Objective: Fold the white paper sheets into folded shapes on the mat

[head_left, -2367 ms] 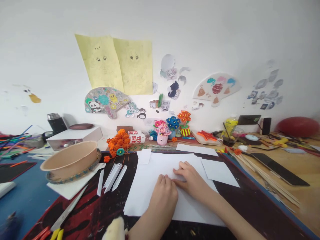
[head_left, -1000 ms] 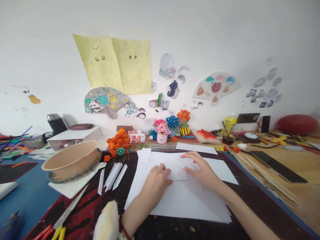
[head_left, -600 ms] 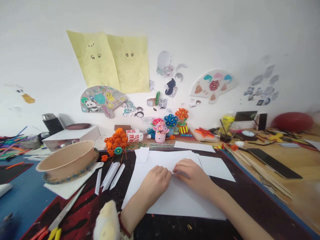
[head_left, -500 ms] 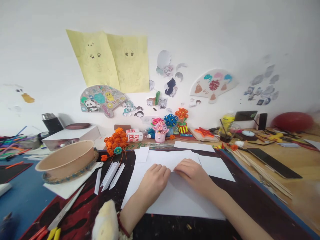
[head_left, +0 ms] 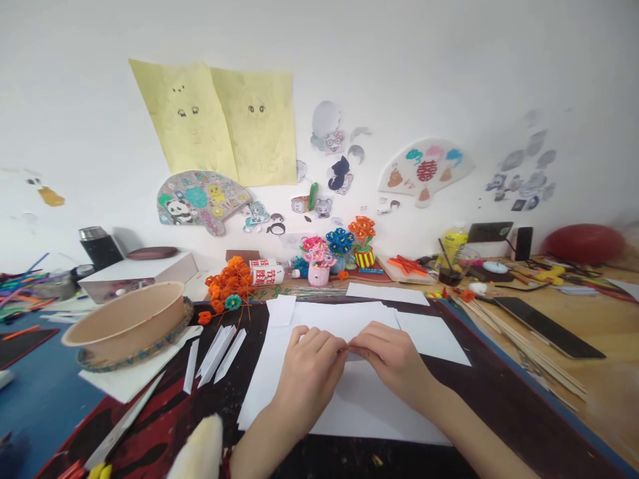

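My left hand point(head_left: 312, 372) and my right hand point(head_left: 387, 356) meet over large white paper sheets point(head_left: 369, 406) on the dark mat. Fingers and thumbs of both are pinched together at the fingertips. Whatever lies between them is too small or too hidden to make out; a bit of white shows just below the fingertips. A small white piece point(head_left: 281, 311) rests on the sheets' upper left corner. Several folded white strips point(head_left: 217, 352) lie left of the sheets, and another white sheet point(head_left: 433, 337) is by my right hand.
Scissors point(head_left: 122, 426) and a beige basin point(head_left: 130, 316) are at the left. Orange craft flowers point(head_left: 232, 283), a bottle point(head_left: 267, 271) and small flower pots point(head_left: 318, 274) stand at the back. Wooden sticks point(head_left: 524, 342) and a black flat device point(head_left: 549, 326) lie at the right.
My left hand has turned and come closer to my right hand, so the fingertips now meet. My right hand has shifted slightly down. The view has moved a little.
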Demonstrator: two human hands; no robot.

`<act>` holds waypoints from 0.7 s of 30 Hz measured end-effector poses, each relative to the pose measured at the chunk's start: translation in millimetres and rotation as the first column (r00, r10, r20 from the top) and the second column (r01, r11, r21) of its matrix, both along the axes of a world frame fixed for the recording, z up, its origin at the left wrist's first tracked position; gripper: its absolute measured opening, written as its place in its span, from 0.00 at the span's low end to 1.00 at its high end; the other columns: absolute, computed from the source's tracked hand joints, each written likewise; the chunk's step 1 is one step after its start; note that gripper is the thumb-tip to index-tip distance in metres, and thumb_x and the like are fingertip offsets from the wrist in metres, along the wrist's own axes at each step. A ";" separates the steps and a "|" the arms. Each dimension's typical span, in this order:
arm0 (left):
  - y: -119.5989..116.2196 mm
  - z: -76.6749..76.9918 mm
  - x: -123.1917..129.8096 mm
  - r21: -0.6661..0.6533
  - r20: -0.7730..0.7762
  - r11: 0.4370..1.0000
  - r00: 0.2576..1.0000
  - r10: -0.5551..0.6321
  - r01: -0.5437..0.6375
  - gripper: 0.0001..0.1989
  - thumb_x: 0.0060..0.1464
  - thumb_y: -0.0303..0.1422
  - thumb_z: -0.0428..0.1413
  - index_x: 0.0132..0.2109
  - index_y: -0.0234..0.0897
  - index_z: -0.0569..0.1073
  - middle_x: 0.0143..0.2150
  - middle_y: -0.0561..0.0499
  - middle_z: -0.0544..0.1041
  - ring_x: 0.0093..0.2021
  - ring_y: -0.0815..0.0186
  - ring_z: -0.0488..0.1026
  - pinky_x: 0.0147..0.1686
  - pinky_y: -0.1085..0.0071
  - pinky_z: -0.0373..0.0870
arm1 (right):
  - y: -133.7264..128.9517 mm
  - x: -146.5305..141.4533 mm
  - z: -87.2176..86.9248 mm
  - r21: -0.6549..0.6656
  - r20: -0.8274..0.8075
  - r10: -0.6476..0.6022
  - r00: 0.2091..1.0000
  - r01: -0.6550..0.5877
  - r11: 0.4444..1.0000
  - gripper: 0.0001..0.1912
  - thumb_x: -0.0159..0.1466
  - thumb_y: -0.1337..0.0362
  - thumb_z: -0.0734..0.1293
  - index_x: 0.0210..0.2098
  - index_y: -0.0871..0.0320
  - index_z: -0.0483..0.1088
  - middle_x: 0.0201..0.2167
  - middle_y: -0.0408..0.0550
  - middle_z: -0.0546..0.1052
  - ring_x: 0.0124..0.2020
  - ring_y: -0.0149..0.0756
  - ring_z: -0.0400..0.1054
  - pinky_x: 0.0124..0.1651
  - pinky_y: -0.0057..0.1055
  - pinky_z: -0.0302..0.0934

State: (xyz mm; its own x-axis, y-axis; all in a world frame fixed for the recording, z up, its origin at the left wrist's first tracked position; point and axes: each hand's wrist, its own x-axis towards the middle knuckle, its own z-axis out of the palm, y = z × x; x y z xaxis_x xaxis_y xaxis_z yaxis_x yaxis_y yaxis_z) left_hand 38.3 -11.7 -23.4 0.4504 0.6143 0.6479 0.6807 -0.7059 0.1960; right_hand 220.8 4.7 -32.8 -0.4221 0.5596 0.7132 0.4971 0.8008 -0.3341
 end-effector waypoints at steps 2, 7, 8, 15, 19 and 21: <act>-0.5 -1.4 1.0 0.010 -0.018 1.000 1.000 0.000 0.000 0.09 0.62 0.27 0.47 0.35 0.38 0.70 0.30 0.53 0.74 0.30 0.66 0.67 0.37 0.66 0.56 | -0.8 -0.5 -0.2 0.049 0.008 -0.013 1.000 0.013 0.999 0.14 0.68 0.69 0.57 0.30 0.57 0.71 0.24 0.47 0.74 0.27 0.34 0.66 0.29 0.30 0.60; -2.2 -1.9 1.9 0.060 -0.047 0.998 0.999 0.015 -0.013 0.09 0.62 0.26 0.47 0.36 0.38 0.70 0.29 0.53 0.74 0.30 0.66 0.65 0.36 0.65 0.54 | -3.4 -1.6 -0.3 0.094 0.021 -0.013 1.000 0.011 0.996 0.13 0.67 0.71 0.57 0.30 0.58 0.70 0.24 0.46 0.72 0.26 0.34 0.63 0.28 0.30 0.57; -2.8 -1.6 2.2 0.064 -0.050 0.998 0.999 0.017 -0.014 0.09 0.61 0.25 0.47 0.35 0.38 0.70 0.29 0.53 0.74 0.29 0.66 0.65 0.36 0.65 0.54 | -4.0 -1.9 -0.5 0.097 0.030 -0.014 0.999 0.011 0.995 0.13 0.67 0.71 0.57 0.30 0.58 0.70 0.24 0.46 0.72 0.26 0.34 0.63 0.28 0.30 0.57; -5.8 -1.8 4.6 0.112 -0.027 0.994 1.000 -0.011 0.014 0.09 0.55 0.22 0.49 0.29 0.37 0.68 0.26 0.54 0.70 0.27 0.69 0.62 0.35 0.66 0.53 | -3.2 -4.3 -4.9 0.158 0.121 -0.064 0.991 0.044 0.986 0.17 0.67 0.73 0.53 0.24 0.57 0.64 0.21 0.45 0.66 0.25 0.34 0.56 0.27 0.31 0.50; -5.6 -3.1 4.6 0.126 -0.035 0.992 0.999 -0.028 0.032 0.08 0.54 0.23 0.50 0.28 0.37 0.66 0.27 0.55 0.70 0.27 0.69 0.62 0.35 0.66 0.53 | -2.1 -4.6 -6.3 0.202 0.146 -0.090 0.985 0.059 0.978 0.17 0.65 0.75 0.52 0.23 0.57 0.61 0.21 0.44 0.64 0.24 0.34 0.54 0.27 0.31 0.47; -5.5 -3.1 4.2 0.125 -0.035 0.992 0.999 -0.028 0.032 0.08 0.54 0.23 0.50 0.28 0.37 0.66 0.26 0.55 0.70 0.27 0.69 0.62 0.35 0.66 0.53 | -2.2 -4.6 -6.4 0.206 0.151 -0.087 0.985 0.055 0.977 0.16 0.65 0.76 0.52 0.24 0.57 0.60 0.21 0.44 0.64 0.25 0.34 0.54 0.27 0.31 0.47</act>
